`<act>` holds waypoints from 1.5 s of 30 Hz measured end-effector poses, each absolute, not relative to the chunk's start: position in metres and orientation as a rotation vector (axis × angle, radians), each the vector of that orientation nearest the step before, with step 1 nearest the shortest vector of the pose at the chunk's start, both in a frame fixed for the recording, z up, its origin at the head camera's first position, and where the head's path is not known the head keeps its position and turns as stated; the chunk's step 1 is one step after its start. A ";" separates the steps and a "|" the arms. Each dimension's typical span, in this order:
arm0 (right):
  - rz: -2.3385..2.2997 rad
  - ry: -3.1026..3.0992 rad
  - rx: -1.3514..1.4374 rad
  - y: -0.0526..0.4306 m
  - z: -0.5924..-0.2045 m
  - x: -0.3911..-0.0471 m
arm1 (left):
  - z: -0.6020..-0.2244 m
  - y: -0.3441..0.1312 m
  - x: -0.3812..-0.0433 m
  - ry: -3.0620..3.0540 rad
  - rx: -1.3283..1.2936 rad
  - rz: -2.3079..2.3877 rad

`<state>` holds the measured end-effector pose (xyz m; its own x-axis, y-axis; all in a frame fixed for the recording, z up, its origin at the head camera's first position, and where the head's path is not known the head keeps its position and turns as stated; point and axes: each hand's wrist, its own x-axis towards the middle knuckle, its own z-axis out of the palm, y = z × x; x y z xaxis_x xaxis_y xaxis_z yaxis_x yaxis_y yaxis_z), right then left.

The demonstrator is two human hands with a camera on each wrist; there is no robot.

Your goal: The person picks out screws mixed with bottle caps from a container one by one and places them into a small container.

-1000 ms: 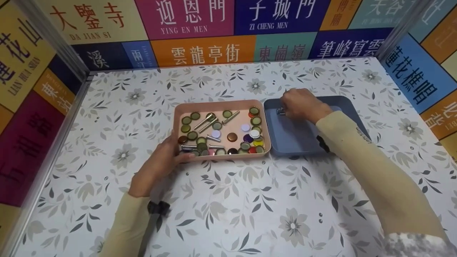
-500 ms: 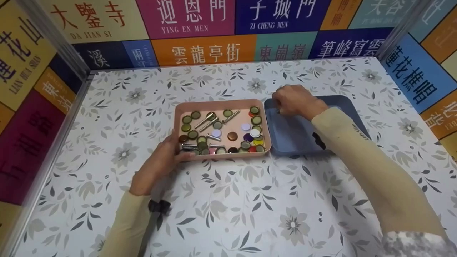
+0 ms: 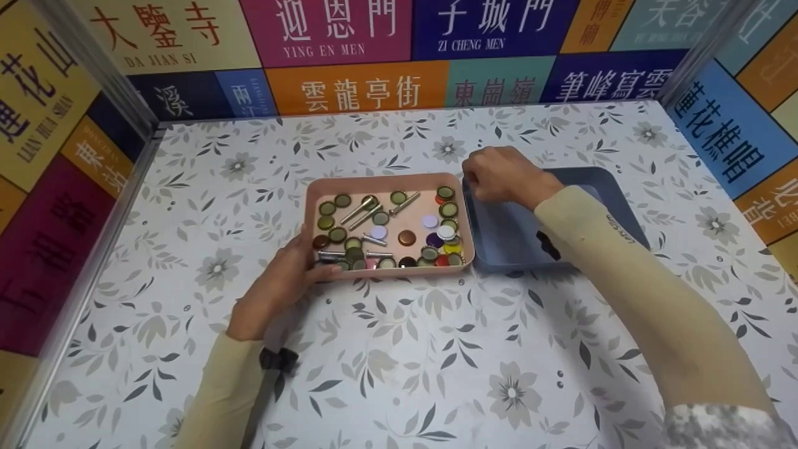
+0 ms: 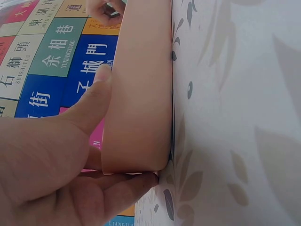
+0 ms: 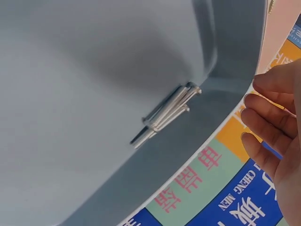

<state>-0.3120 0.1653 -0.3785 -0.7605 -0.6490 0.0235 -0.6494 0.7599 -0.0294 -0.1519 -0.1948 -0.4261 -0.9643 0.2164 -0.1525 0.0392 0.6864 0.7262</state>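
My left hand (image 3: 280, 277) holds the left end of a pink tray (image 3: 389, 181), thumb at the front rim and fingers along the end wall. Inside that tray lie several bottle caps (image 3: 406, 237) and several metal bolts (image 3: 366, 217). Over the back left corner of a blue-grey tray (image 3: 592, 176) hovers my right hand (image 3: 502, 178). The right wrist view shows its fingers loosely bent with nothing between them. A small bundle of bolts (image 5: 169, 109) lies on the blue-grey tray's floor by the wall, largely hidden by the hand in the head view.
Both trays stand side by side on a table (image 3: 399, 368) covered in leaf-and-flower print. Panels with large characters (image 3: 355, 87) rise behind the table and along both sides. Dark straps (image 3: 278, 360) sit at the wrists.
My right hand has let go of bolts in the blue-grey tray and moved left toward the pink tray. The left hand stays at the pink tray's end.
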 end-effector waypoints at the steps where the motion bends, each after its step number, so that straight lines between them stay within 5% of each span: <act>1: 0.064 -2.938 1.088 0.163 -0.378 -0.312 | -0.426 -0.195 -0.152 2.672 0.203 1.144; 35: 0.123 -2.933 1.194 0.104 -0.391 -0.308 | -0.428 -0.197 -0.151 2.715 0.223 1.104; 45: 0.449 -3.047 1.204 0.093 -0.398 -0.307 | -0.427 -0.195 -0.153 2.690 0.174 1.116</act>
